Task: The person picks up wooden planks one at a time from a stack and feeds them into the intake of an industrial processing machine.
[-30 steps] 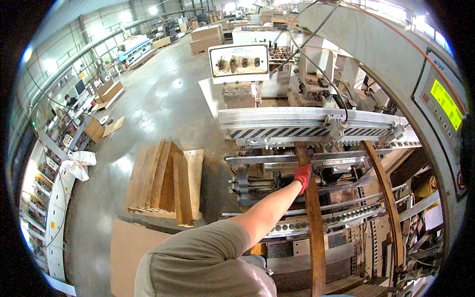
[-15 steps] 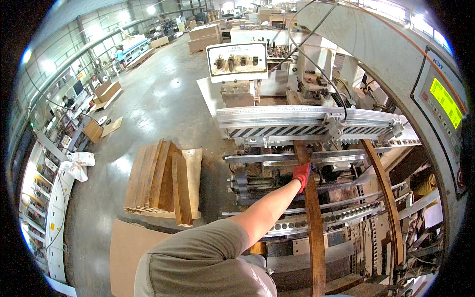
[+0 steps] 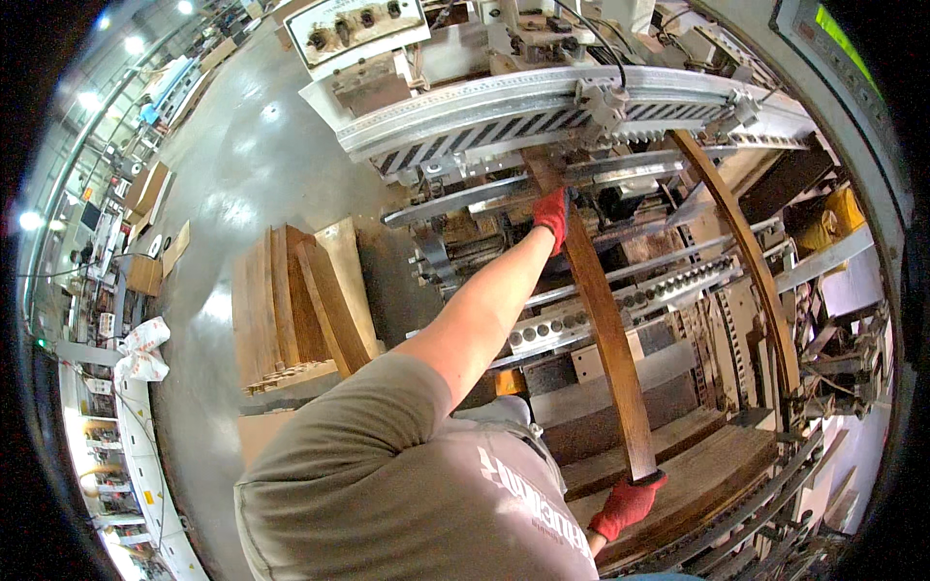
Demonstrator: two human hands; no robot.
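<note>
Grip closed on wood: your left hand (image 3: pixel 551 218) clasps the plank (image 3: pixel 603 334) toward its far end, your right hand (image 3: pixel 628 505) its near end.
It lies across the rails (image 3: pixel 455 204); likely stiff, moderately heavy, best held by its edges, well apart.

The wooden strip (image 3: pixel 599 310) shows a grained, satin face, the gloves (image 3: pixel 550 215) and T-shirt (image 3: pixel 329 465) are matt cloth, the striped rail (image 3: pixel 484 121) is smooth metal, and the floor (image 3: pixel 218 232) looks glossy.

My left hand (image 3: pixel 551 217) grips the brown board (image 3: pixel 608 339) near the striped beam (image 3: pixel 484 124). My right hand (image 3: pixel 627 505) holds its near end
</note>
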